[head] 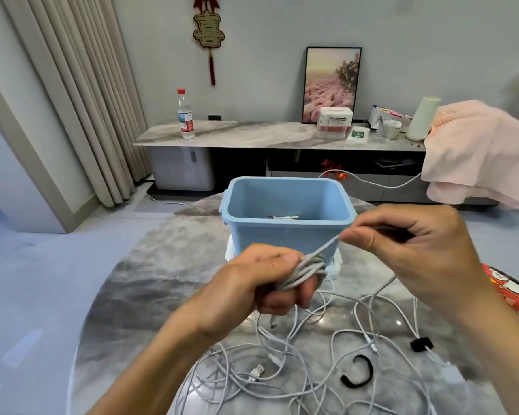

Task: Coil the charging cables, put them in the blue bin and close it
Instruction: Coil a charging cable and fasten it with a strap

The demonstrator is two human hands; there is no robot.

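One cable lay in the blue bin (285,232); the left hand (261,283) gripped a half-wound coil (304,272), the right hand (414,244) pinched its tail — a tangle (297,363) waited mid-desk.

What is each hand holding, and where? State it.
The left hand grips the coiled bundle of a grey cable; the right hand pinches that cable's free length just beyond the coil.

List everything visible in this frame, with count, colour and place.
blue bin: one, open, on table, a cable inside
coil: one, grey-white, in left hand
loose cables: several, white, tangled on near table
black straps: two, right of tangle
table: one, grey marble
water bottle: one, red cap, on far console
framed picture: one, pink, against wall
pink blanket: one, far right
left hand: grips coil
right hand: pinches cable strand
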